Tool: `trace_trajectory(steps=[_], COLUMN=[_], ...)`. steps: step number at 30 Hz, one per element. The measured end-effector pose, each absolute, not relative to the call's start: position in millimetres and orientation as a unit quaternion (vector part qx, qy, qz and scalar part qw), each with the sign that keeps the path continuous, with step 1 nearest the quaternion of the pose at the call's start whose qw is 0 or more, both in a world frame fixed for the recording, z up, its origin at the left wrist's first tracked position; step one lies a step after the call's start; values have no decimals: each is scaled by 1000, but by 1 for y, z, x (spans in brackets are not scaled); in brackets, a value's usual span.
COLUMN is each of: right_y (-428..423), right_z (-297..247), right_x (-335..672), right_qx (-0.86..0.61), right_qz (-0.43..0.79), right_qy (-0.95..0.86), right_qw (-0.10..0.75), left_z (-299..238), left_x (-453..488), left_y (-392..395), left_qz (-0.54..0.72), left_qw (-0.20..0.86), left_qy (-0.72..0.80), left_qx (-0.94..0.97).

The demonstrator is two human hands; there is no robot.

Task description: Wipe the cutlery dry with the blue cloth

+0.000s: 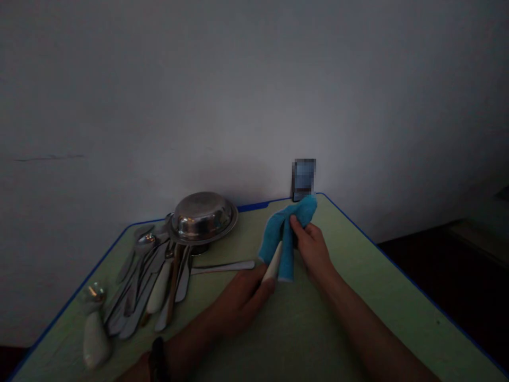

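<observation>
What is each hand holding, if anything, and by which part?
Left hand: cream-handled utensil, by its handle; far end hidden. Right hand: blue cloth, by its bunched middle.

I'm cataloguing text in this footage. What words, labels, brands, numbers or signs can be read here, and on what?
None can be read.
Screen of the upright device by the wall: pixelated, so any text on it is unreadable.
Blue cloth, pale handle in the left hand, metal bowl, cutlery: no lettering can be made out in this dim view.
</observation>
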State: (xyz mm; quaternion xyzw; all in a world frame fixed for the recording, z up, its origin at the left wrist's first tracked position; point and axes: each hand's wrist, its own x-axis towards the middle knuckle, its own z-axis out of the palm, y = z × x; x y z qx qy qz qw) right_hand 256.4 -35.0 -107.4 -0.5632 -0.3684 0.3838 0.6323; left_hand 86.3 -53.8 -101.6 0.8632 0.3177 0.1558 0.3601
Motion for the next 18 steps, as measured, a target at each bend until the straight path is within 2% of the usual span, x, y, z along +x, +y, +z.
trace_trajectory(steps=[5,12,18], right_y=[-36,-34,-32], right_z=[-101,-95,-95], right_x=[258,254,257], right_qx=[-557,-420,-349], right_qz=[423,558,599], right_qy=[-302,-157,-145], right_qw=[648,698,706], left_z=[-99,-104,-106], left_x=[87,88,88], left_y=[-56,-54,-54], left_qz=[155,236,269], left_qw=[374,436,474], left_qy=[332,362,367], left_qx=[852,789,754])
